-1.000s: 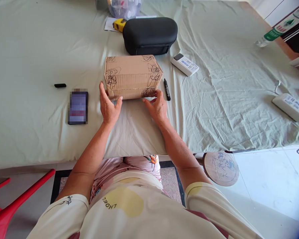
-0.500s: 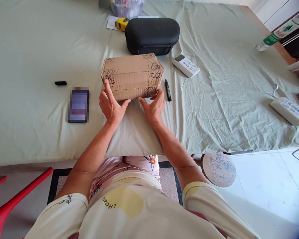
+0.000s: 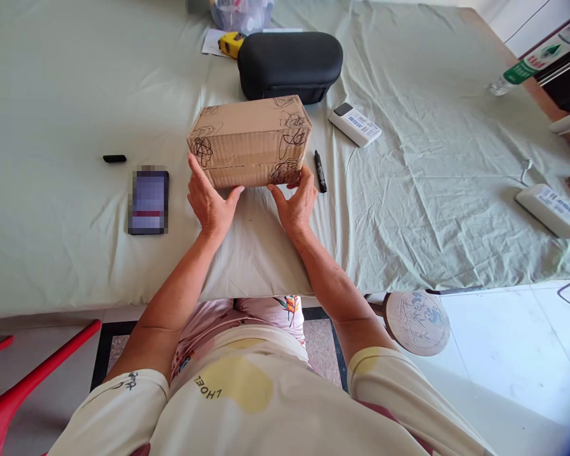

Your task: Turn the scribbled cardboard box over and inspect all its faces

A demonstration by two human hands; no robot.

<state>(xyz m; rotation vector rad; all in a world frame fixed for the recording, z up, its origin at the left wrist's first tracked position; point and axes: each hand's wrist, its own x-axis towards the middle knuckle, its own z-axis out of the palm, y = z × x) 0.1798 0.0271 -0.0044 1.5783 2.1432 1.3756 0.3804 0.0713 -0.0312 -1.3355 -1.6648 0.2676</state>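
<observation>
A brown cardboard box (image 3: 247, 142) with black scribbles near its corners is held between my two hands over the cloth-covered table. My left hand (image 3: 211, 199) grips its lower left side, thumb along the bottom front edge and index finger up the corner. On the lower right corner, my right hand (image 3: 295, 199) is closed round the box, its thumb by the front edge; the other fingers are partly hidden behind it. Just right of the box lies a black marker (image 3: 320, 171), uncapped. Its black cap (image 3: 114, 158) rests far to the left, above a phone (image 3: 149, 201) with a blurred screen.
Behind the box stands a black hard case (image 3: 289, 63), with a yellow tape measure (image 3: 230, 44) and a clear plastic tub (image 3: 242, 14). White devices (image 3: 355, 125) lie to the right, and a bottle (image 3: 522, 69) lies near the right edge. A red chair (image 3: 38, 380) is at lower left.
My hands have tilted the box so more of its front side shows. Its left end has shifted slightly left, and my left hand with it.
</observation>
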